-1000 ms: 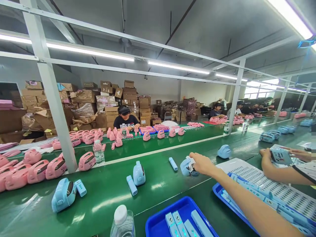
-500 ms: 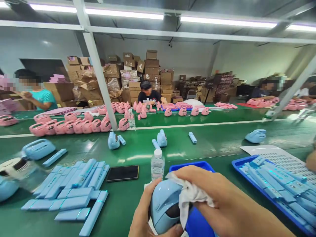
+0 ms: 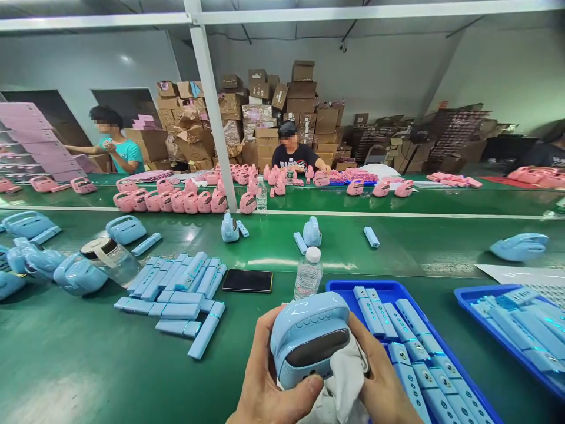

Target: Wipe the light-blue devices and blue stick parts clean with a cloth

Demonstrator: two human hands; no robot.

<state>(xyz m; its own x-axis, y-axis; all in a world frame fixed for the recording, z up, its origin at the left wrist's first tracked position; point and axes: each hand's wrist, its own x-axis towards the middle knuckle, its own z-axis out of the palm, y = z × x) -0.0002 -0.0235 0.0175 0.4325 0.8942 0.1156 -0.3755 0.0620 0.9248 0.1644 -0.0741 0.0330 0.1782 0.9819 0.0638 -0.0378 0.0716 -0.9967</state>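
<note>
A glossy light-blue handled device, like a small portable speaker (image 3: 309,321), is held up in front of me, its dark oval panel turned towards me. My left hand (image 3: 276,377) wraps round its left side, thumb along the lower front edge. On the other side my right hand (image 3: 377,371) is closed on a white cloth (image 3: 346,377), which presses against the device's lower right. The right fingers behind the device are hidden. Just beyond it stands a clear water bottle (image 3: 308,275) with a white cap.
Right of my hands lies a blue tray (image 3: 366,285) of light-blue bars, with a second blue tray (image 3: 468,294) farther right. More bars (image 3: 176,294), a phone (image 3: 247,281) and a clear jar (image 3: 112,262) lie left. Pink devices (image 3: 176,201) line the far table, where people sit.
My view has swung left and down. The device has turned so its handle and dark panel show, and my right hand with the cloth has moved from its top to its lower right.
</note>
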